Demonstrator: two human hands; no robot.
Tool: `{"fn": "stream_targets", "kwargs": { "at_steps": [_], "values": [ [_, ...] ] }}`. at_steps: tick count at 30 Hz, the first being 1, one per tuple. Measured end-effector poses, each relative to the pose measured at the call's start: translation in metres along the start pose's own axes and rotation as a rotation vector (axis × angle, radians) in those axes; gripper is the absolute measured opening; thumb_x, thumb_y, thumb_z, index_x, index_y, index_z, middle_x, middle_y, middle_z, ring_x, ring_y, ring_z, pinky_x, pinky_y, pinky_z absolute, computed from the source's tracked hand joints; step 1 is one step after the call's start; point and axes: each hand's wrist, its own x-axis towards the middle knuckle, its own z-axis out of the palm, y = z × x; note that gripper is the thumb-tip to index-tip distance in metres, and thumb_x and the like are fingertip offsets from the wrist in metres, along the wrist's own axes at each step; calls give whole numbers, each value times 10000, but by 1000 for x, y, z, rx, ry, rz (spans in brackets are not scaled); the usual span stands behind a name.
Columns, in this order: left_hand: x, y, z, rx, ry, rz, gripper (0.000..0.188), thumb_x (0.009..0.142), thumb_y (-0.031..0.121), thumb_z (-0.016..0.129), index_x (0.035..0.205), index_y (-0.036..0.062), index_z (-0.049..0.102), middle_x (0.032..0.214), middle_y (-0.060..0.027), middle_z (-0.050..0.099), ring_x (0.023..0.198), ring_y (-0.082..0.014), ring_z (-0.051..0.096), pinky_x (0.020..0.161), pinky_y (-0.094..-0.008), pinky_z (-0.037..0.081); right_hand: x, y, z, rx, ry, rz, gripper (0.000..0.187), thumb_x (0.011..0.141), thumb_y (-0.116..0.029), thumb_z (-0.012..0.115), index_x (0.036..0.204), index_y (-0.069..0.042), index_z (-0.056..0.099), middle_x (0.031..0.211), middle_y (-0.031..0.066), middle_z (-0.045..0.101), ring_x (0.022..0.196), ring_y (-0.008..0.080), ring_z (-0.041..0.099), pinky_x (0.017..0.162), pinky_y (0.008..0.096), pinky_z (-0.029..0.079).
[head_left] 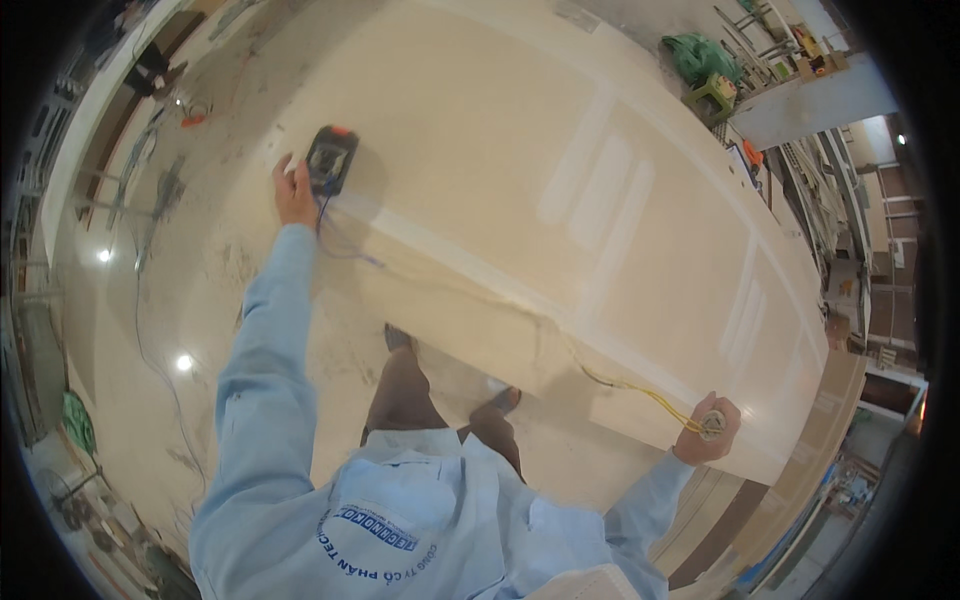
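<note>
A large cream wooden panel [520, 170] lies flat in front of me and fills the middle of the view. My left hand [293, 193] reaches far out and grips a black power tool [331, 158] with an orange top at the panel's left end. My right hand [712, 424] rests at the panel's near right edge, closed on a small round fitting at the end of a yellow cord [640, 392]. The cord runs along the panel's near side toward the tool. My light blue sleeves come up from the lower edge.
A pale shiny floor [190, 300] with a thin dark cable lies to the left. A green stool [712, 95] and a green bag [695, 52] stand beyond the panel's far right. Racks of boards and shelving [860, 230] line the right side. My legs and sandals [505, 400] show below the panel.
</note>
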Motion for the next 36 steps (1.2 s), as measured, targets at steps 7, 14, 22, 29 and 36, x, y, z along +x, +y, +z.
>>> {"fn": "stream_targets", "kwargs": {
  "at_steps": [7,14,22,29,36],
  "values": [
    [92,-23,2,-8,92,-72,515,990,368,547,1344,1,481,1073,-157,676,993,-189,642,872,-298,492,61,-83,55,-56,497,280,121,884,9,661,955,14,563,829,102,621,760,204,623,668,342,552],
    [102,-25,16,258,158,-24,614,961,491,516,1271,-37,552,1184,-243,644,1065,-333,638,913,-378,486,102,-85,81,1075,572,496,65,925,-93,609,910,-86,546,792,68,594,783,197,591,805,423,510],
    [116,-39,13,390,222,58,627,997,518,482,1218,-62,570,1094,-216,656,997,-312,640,869,-389,496,19,-84,76,1056,424,663,98,952,-171,637,860,-146,615,803,18,623,793,179,580,823,423,466],
    [131,-59,3,311,178,194,579,1000,469,513,1190,-72,591,1103,-203,654,990,-283,638,849,-363,496,-43,-102,57,1133,380,726,87,927,-98,609,929,-135,531,794,34,583,726,187,550,799,433,480],
    [143,-49,-17,296,50,70,565,1009,434,490,1227,-82,572,1165,-180,640,995,-262,629,886,-354,486,-77,-87,87,917,394,796,140,869,-50,595,937,-81,477,758,91,587,709,195,561,761,450,498]
  ]
}}
